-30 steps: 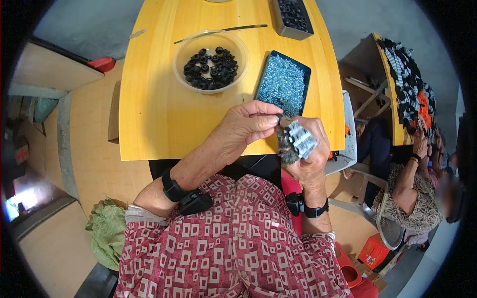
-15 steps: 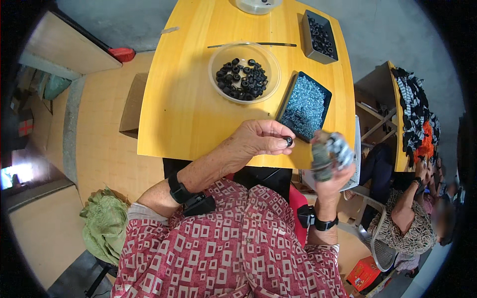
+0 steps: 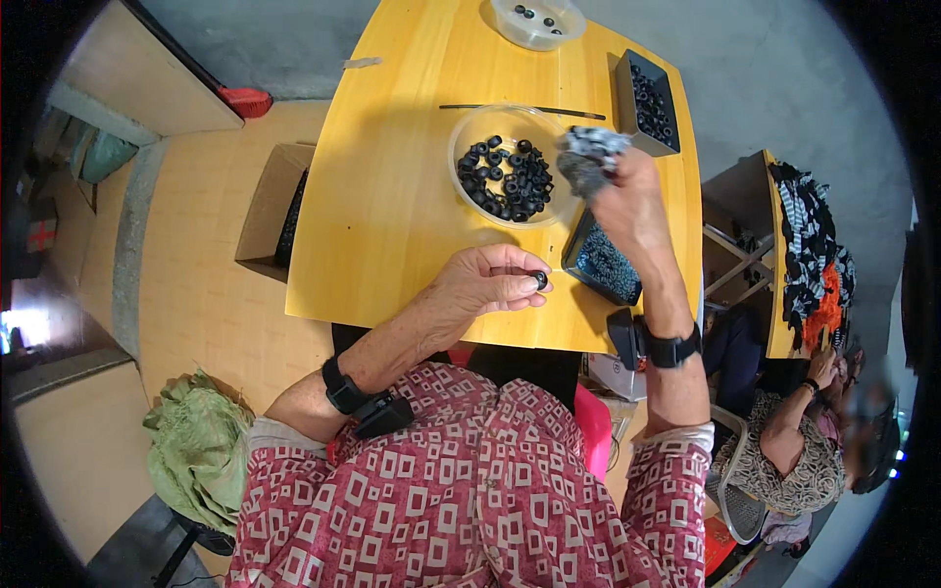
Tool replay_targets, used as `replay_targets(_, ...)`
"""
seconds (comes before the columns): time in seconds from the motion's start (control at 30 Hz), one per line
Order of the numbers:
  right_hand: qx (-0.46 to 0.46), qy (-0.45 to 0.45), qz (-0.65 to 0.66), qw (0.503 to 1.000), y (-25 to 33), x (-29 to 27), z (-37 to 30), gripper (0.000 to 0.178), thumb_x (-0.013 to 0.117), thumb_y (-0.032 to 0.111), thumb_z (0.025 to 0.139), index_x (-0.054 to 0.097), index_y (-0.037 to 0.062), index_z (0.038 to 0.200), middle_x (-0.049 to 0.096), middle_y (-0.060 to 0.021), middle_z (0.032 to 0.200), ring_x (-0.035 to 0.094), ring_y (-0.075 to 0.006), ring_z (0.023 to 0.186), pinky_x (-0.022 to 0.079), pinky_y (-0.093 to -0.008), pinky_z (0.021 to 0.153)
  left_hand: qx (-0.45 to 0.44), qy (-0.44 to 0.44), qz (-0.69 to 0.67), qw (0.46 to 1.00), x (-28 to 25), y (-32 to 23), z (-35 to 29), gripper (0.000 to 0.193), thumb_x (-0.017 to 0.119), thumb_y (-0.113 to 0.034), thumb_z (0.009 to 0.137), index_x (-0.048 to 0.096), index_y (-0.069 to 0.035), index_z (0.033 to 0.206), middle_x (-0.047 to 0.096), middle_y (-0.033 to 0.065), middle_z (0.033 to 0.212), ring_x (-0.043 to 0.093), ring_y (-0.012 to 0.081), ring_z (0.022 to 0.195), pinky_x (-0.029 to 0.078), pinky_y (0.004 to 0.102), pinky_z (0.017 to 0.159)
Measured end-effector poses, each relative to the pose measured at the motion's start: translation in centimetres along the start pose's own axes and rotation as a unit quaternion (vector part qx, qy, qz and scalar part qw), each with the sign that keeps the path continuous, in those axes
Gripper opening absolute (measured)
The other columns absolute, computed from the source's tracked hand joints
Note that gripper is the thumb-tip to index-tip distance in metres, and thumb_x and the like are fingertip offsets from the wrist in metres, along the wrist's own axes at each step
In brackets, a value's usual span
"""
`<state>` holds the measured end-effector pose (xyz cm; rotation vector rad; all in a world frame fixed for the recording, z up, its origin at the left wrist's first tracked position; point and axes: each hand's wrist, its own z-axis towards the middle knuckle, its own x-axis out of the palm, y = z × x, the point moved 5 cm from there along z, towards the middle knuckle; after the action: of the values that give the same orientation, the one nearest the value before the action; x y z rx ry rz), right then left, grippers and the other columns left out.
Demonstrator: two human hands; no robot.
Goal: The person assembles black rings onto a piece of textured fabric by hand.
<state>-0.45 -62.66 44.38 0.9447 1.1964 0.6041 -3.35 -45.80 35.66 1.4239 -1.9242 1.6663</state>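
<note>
Having swung from the tray's (image 3: 576, 247) 5 o'clock to its 1 o'clock since the earlier frame, the right hand (image 3: 635, 201) carried a blurred grey-and-white bundle (image 3: 590, 155) between the clear bowl (image 3: 505, 120) and the grey box (image 3: 655, 143). The left hand (image 3: 480, 289) stayed over the near part of the yellow table (image 3: 372, 216), its thumb and fingertips clamped on a small black ring (image 3: 540, 280). From that hand, the bowl of similar black pieces (image 3: 518, 186) lay at 12 o'clock, the tray of blue bits (image 3: 608, 263) between 2 and 3 o'clock. The right fingers were closed round the bundle, though how tightly could not be told. The black ring looked light, firm and hard to damage, its smooth, rounded side likely to slip or roll; a pinch across the outer wall, clear of any hole, seemed the surest hold. The bundle looked soft and clothlike, better gathered in the palm.
</note>
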Motion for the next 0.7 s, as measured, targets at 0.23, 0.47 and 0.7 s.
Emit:
replay_targets(0.23, -0.164, 0.09, -0.401, 0.897, -0.1, 4.9, 3.3, 0.01, 0.057, -0.002, 0.064, 0.06, -0.0019, 0.073, 0.061, -0.0193, 0.078, 0.061, -0.036, 0.076, 0.049, -0.0419, 0.068, -0.012, -0.007, -0.005, 1.0, -0.3, 0.6, 0.0, 0.026, 0.063, -0.014, 0.085, 0.057, -0.002, 0.107, 0.063, 0.0083, 0.101, 0.062, 0.0186, 0.092, 0.049, 0.0289, 0.084)
replay_targets(0.47, -0.144, 0.122, -0.433, 0.881, -0.7, 6.2, 4.3, 0.011, 0.059, 0.003, 0.063, 0.059, -0.0015, 0.072, 0.061, -0.0194, 0.081, 0.061, -0.0365, 0.08, 0.049, -0.0433, 0.07, -0.003, -0.005, -0.016, 1.0, -0.6, 0.1, 0.1, 0.025, 0.062, -0.014, 0.085, 0.057, -0.003, 0.107, 0.063, 0.0081, 0.1, 0.062, 0.0178, 0.092, 0.048, 0.0286, 0.085)
replay_targets(0.7, -0.117, 0.097, -0.435, 0.887, -1.2, 6.9, 4.5, 0.012, 0.06, 0.005, 0.063, 0.059, -0.0016, 0.073, 0.061, -0.0216, 0.076, 0.06, -0.039, 0.078, 0.049, -0.0452, 0.07, 0.001, -0.021, -0.014, 1.0, -1.0, -0.5, 0.3, 0.023, 0.061, -0.012, 0.086, 0.058, -0.002, 0.107, 0.063, 0.0077, 0.1, 0.062, 0.0173, 0.091, 0.048, 0.0277, 0.083)
